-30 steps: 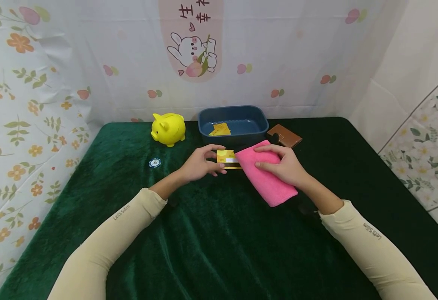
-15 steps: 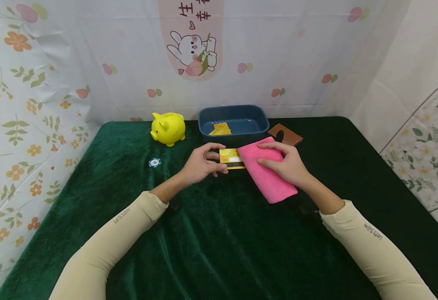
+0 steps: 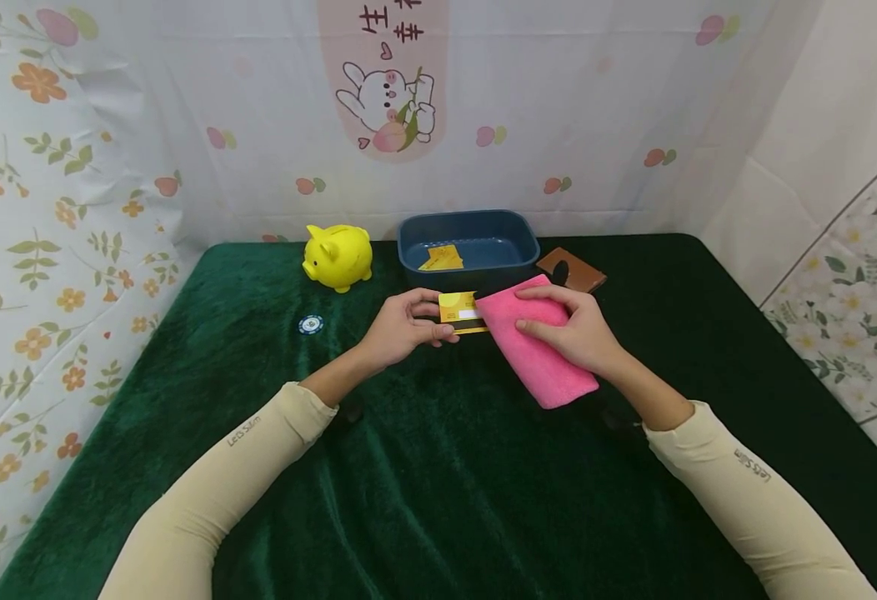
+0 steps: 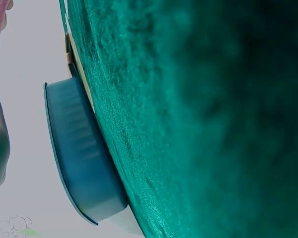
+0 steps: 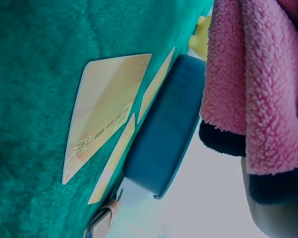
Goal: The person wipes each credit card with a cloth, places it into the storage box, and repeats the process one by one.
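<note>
Above the middle of a green-covered table (image 3: 408,475), a yellow card (image 3: 459,308) with a dark stripe, pinched narrowly at its left end between thumb and fingers of the left hand (image 3: 404,327). Just to the right, a dark-edged pink cloth (image 3: 539,367), gripped between thumb and fingers of the right hand (image 3: 579,327) and hiding the card's right end; impossible to tell whether wrapped around it. Flat on the tabletop in the right wrist view, more cards (image 5: 107,109) near a blue tub (image 3: 493,253). On the far side, yellow pieces (image 3: 442,258) inside that tub, toward its left; beside it to the right, a brown wallet (image 3: 587,273). Left of the tub, a yellow piggy bank (image 3: 339,260); nearer, a blue-and-white chip (image 3: 310,324). Beyond the far edge, a white curtain (image 3: 596,92) printed with fruit and a rabbit.
</note>
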### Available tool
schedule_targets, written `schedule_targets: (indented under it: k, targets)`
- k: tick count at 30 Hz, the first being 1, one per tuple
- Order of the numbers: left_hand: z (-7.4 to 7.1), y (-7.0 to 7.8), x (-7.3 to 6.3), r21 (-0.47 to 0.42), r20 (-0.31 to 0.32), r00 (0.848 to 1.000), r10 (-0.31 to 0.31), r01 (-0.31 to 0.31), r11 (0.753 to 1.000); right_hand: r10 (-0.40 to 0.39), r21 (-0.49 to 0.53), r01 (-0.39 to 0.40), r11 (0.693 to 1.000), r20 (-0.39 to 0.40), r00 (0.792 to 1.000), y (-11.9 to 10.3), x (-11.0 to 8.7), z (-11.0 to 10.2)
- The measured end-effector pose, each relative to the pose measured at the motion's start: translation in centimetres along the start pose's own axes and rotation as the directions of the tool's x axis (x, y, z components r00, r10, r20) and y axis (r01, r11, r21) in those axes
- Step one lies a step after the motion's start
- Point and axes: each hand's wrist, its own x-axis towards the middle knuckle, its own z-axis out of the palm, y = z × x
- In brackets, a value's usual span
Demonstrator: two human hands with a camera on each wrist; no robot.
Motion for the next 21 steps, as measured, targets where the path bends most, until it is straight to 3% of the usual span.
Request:
schedule_targets:
  k: [11, 21]
  targets:
    - [0.01, 0.18, -0.19, -0.059, 0.028, 0.999, 0.024, -0.022, 0.998, -0.024, 0.019, 0.025, 1.000, -0.010, 1.000, -0.15, -0.26, -0.08]
    - [-0.04, 0.36, -0.42, -0.103, 0.039, 0.999, 0.007, -0.003, 0.995, -0.024, 0.002, 0.024, 1.000, -0.014, 1.000, -0.16, -0.17, -0.10]
